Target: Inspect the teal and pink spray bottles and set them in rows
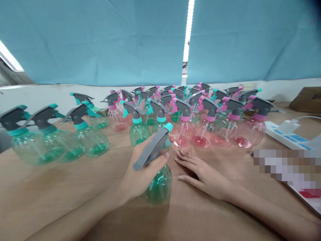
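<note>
My left hand (pixel 140 170) grips a green spray bottle (pixel 158 185) by its neck, just under the grey trigger head (pixel 151 147) with a teal nozzle. The bottle stands on the brown table (pixel 50 194) right in front of me. My right hand (pixel 200 172) lies flat on the table just to the right of that bottle, fingers spread, holding nothing. Behind both hands stand several pink spray bottles (pixel 204 129) and green spray bottles (pixel 139 129) with grey trigger heads.
More green spray bottles (pixel 47 140) stand in a row at the left. A white power strip (pixel 288 134) with a plugged-in charger lies at the right, a cardboard box (pixel 307 99) behind it. Blue curtains (pixel 100 40) hang at the back.
</note>
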`<state>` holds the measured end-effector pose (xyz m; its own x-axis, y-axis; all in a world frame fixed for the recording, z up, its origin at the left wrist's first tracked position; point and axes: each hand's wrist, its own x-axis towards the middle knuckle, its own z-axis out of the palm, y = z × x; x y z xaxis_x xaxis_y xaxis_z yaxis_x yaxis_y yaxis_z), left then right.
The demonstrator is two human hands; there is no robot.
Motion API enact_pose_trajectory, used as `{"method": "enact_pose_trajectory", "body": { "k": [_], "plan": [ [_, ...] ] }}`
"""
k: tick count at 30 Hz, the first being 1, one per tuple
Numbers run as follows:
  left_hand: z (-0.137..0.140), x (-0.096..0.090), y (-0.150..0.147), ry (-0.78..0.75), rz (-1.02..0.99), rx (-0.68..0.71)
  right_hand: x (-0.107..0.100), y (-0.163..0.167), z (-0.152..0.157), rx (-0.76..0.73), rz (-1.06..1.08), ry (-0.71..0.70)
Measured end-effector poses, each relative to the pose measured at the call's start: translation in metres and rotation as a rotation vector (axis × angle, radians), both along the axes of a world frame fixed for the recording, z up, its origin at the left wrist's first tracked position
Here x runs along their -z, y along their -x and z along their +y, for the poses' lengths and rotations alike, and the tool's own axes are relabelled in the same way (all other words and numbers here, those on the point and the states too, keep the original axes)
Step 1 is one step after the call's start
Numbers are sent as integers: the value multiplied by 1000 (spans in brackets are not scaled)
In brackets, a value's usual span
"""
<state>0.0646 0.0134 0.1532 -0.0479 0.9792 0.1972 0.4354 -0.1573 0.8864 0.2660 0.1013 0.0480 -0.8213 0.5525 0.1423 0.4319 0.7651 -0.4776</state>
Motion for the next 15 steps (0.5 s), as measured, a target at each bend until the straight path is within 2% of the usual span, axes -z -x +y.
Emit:
{"method": "enact_pose_trajectory", "body": {
  "k": [15],
  "plan": [
    [1, -4, 1, -17, 20, 24, -1, 0, -1, 2, -19, 11]
  ]
}}
